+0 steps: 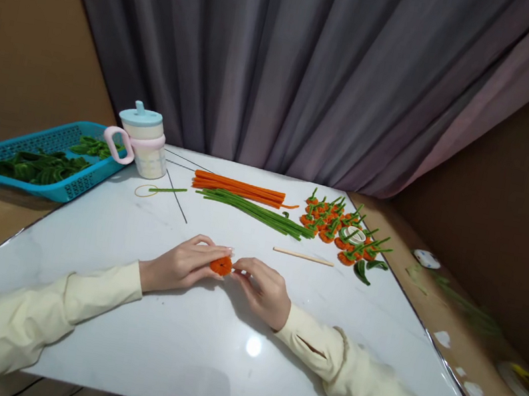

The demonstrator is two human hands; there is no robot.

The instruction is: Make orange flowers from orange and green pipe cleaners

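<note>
A small round piece of fuzzy orange pipe cleaner (pixel 221 266), ribbed and dark at its centre, is pinched between the thumb and fingers of my left hand (pixel 187 262). Its face is turned toward me, a little above the white table (pixel 159 342). At its right edge, my right hand (pixel 264 288) has thumb and forefinger pressed together; whatever sits between those fingertips is too small to make out. Behind my hands lie a bundle of orange pipe cleaners (pixel 240 188), a bundle of green ones (pixel 256 213) and a thin wooden stick (pixel 303 256).
Several orange pieces with green stems (pixel 329 222) are grouped at the back right, around a white ring-shaped roll (pixel 353 235). Curled green leaves (pixel 362 272) lie beside them. Left stand a lidded cup (pixel 150 155) and a blue basket (pixel 73 191) of green pieces. Dark wires (pixel 176 195) cross nearby.
</note>
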